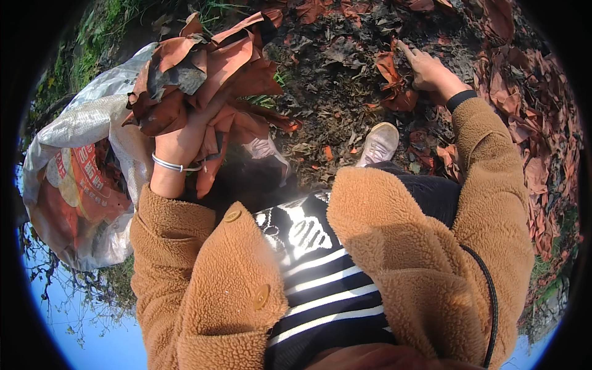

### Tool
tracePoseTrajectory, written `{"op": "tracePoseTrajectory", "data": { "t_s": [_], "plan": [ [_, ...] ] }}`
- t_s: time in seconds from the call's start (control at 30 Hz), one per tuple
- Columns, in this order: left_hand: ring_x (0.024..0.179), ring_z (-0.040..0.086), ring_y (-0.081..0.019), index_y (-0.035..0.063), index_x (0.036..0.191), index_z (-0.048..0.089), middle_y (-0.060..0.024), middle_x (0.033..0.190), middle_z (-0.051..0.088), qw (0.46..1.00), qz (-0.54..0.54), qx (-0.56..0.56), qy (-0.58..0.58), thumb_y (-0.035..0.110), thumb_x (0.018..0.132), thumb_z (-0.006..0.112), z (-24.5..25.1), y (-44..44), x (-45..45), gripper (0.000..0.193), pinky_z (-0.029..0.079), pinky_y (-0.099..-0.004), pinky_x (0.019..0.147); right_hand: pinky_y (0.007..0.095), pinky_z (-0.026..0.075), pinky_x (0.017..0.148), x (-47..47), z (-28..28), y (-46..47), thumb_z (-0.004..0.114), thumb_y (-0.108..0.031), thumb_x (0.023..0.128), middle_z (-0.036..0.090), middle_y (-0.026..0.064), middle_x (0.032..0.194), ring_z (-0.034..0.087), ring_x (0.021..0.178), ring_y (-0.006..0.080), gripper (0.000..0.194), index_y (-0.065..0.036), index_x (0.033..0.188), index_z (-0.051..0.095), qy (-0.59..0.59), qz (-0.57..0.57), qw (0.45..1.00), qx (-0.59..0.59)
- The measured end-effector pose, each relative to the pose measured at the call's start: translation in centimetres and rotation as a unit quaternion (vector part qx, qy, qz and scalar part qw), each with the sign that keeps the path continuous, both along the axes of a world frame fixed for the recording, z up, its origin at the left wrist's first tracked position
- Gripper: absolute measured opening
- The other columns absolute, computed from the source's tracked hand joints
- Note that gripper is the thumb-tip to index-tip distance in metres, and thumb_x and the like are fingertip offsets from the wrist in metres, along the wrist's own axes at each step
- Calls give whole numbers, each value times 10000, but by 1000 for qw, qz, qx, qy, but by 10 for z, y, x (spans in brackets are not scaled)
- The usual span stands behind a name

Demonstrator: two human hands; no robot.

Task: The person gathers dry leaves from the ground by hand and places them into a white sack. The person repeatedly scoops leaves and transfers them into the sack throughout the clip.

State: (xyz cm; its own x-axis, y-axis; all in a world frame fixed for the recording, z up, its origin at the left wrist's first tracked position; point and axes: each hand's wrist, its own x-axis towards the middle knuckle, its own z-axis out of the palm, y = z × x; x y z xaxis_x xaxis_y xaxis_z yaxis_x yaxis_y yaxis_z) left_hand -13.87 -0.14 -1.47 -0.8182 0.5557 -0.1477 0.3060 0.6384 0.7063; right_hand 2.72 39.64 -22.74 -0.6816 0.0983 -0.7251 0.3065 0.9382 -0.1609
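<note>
A thick bundle of crumpled red-brown papers [226, 69], some with dark grey undersides, is gripped in my left hand [182, 138]. The papers cover most of its fingers, and a silver bangle circles the wrist. Beside that hand, at the left, a white woven plastic sack [83, 127] gapes, with more reddish material inside; it bears printed writing. My right hand [428, 69] reaches low over the ground at the upper right, fingers stretched out. Right by its fingers and palm lies a crumpled reddish paper [391, 74]; whether they touch is unclear.
Dark, decayed leaves and soil [323, 101] cover the ground ahead. A long heap of red-brown papers [532, 138] runs down the right side. Green grass [92, 51] grows behind the sack. My pale shoes [380, 141] stand among the scraps.
</note>
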Motion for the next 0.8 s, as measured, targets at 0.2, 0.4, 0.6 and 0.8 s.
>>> {"op": "tracePoseTrajectory", "data": {
  "t_s": [0.2,0.4,0.6,0.8],
  "plan": [
    [1068,528,-183,15,1193,561,-71,1146,579,1000,-9,-5,1,208,806,726,1,3,1,463,412,-311,930,506,409,1009,6,-34,1,740,-132,592,315,175,1456,361,1304,431,909,-126,1404,332,132,3,989,-63],
    [1080,522,-185,14,1201,556,-74,1158,573,1000,-12,-5,0,206,808,723,2,2,0,468,408,-314,937,498,456,792,31,-7,-40,651,-67,673,506,130,1120,547,1049,371,472,-77,1115,486,155,49,981,-107],
    [1092,517,-188,14,1210,550,-76,1171,567,1000,-16,-5,-2,204,811,720,1,3,-3,473,404,-316,944,451,459,867,17,29,-91,621,-65,683,542,204,1111,543,1068,394,484,15,1145,502,117,40,942,-311],
    [1103,511,-191,14,1218,545,-79,1183,561,1000,-23,-16,-2,202,814,716,2,4,0,478,399,-319,951,411,463,829,-8,68,-92,696,-73,625,557,207,1054,562,1009,367,500,47,1067,496,167,-36,907,-385]
  ]
}}
